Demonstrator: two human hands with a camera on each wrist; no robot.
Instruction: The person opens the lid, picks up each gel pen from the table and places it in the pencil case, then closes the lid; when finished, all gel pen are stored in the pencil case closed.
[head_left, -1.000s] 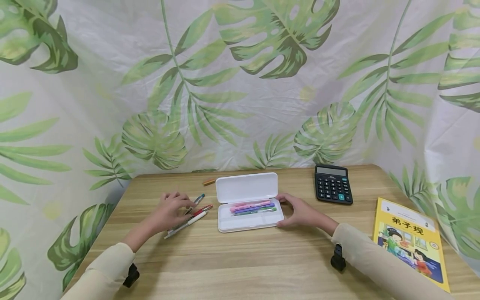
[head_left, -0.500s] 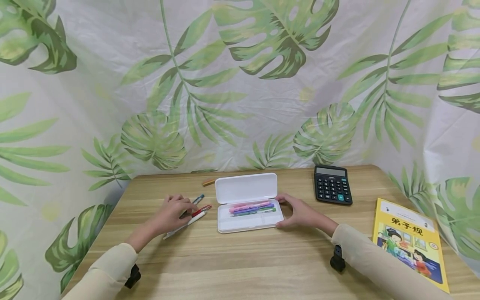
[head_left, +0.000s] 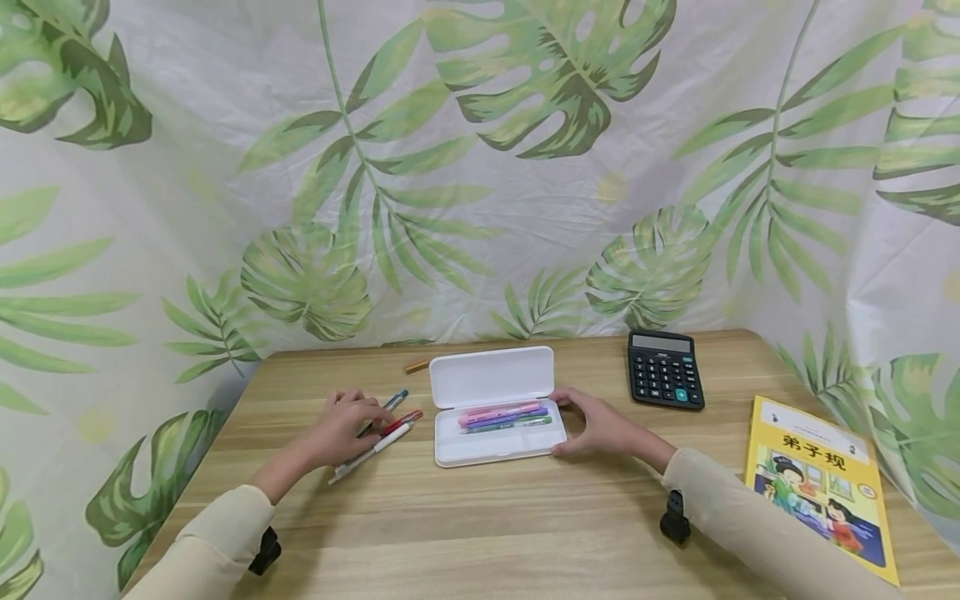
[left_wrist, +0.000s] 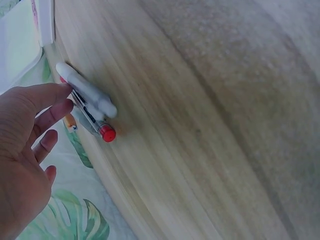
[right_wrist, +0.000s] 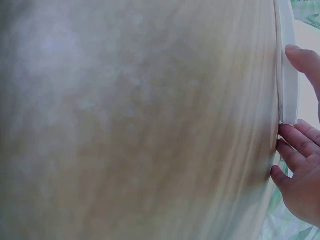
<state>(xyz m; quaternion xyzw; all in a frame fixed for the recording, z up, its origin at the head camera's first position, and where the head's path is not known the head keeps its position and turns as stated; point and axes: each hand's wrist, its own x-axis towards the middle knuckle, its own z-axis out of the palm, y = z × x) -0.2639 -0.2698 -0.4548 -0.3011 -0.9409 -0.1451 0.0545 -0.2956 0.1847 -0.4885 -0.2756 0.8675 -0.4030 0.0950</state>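
My left hand (head_left: 348, 427) is over a small group of pens, its thumb and index finger pinching a red pen (left_wrist: 106, 133). Right beside that one lies a white pen (left_wrist: 90, 92), nearer the front. On the far side a teal-tipped pen (head_left: 395, 400) shows partly, its rear hidden by the hand. The right hand (head_left: 600, 422) grips the right end of an open white pencil case (head_left: 450, 452), thumb at the front corner and fingers toward the hinge. Inside the case are pink, purple and green pens (head_left: 506, 417).
An orange pen (head_left: 416, 365) lies behind the case's left side. A black calculator (head_left: 665, 368) is at the back right of the wooden table (head_left: 480, 533), with a yellow picture book (head_left: 821, 487) at the right edge. A leaf-patterned curtain (head_left: 480, 208) hangs behind.
My left hand has lowered a little to the right, and its thumb and fingers have closed on the red pen. The right hand and the case stay put.
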